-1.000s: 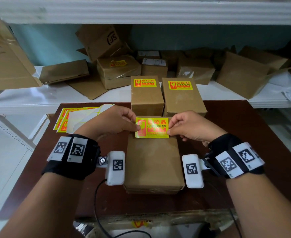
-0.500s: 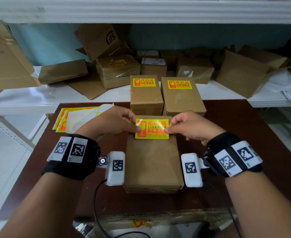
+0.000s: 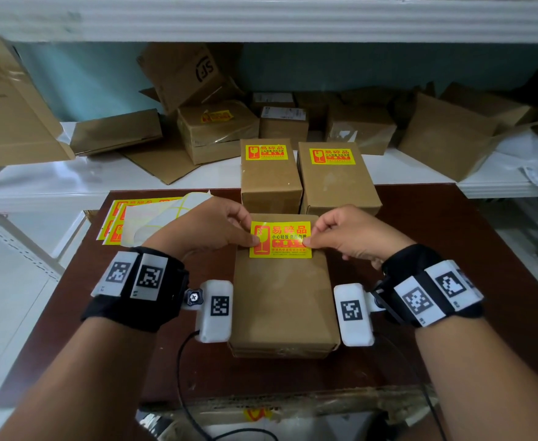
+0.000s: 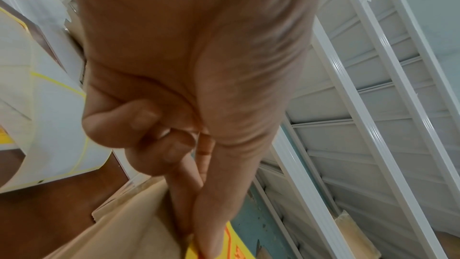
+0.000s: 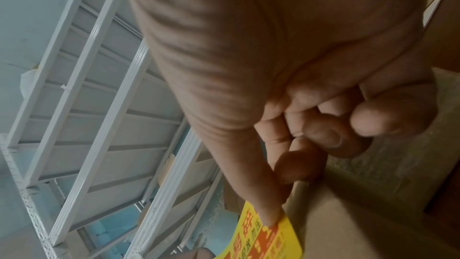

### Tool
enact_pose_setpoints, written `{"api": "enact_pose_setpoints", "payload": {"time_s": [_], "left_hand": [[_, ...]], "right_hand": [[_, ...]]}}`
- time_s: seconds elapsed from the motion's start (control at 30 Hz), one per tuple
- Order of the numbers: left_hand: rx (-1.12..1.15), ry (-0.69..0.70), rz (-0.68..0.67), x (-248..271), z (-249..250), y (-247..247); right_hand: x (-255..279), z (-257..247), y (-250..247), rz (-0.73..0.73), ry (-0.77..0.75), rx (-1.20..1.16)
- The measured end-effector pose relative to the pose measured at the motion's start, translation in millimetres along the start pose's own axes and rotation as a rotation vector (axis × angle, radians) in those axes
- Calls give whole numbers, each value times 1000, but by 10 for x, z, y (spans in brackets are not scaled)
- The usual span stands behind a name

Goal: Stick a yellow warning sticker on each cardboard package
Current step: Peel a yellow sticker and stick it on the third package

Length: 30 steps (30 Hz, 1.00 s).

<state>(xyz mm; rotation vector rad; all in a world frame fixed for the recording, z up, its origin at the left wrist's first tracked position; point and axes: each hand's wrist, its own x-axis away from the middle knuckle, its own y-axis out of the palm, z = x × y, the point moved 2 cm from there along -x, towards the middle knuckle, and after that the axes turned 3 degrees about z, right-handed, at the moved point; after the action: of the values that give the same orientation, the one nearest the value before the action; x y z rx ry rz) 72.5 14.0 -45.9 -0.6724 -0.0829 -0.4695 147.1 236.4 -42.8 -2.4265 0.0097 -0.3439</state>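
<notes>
The yellow sticker [image 3: 280, 239] has come lower and now lies on the far end of the near package [image 3: 282, 297] on the counter [image 3: 452, 249]. The left hand [image 3: 212, 229] and right hand [image 3: 350, 233] still pinch its side edges. It needs pressing flat next.

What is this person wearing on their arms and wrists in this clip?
Forearms are bare, no sleeves. Each wrist has a black strap, left and right, carrying white tags with black square codes. A white camera box with its own code sits inside each wrist; a black cable trails down.
</notes>
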Motion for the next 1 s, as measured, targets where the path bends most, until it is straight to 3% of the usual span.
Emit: {"api": "enact_pose_setpoints", "payload": {"time_s": [0.77, 1.0], "left_hand": [[14, 22, -9, -25, 8, 46], [-100, -66, 27, -85, -93, 23]], "right_hand": [[-53, 29, 48, 14, 6, 15], [-70, 39, 54, 0, 16, -16]]}}
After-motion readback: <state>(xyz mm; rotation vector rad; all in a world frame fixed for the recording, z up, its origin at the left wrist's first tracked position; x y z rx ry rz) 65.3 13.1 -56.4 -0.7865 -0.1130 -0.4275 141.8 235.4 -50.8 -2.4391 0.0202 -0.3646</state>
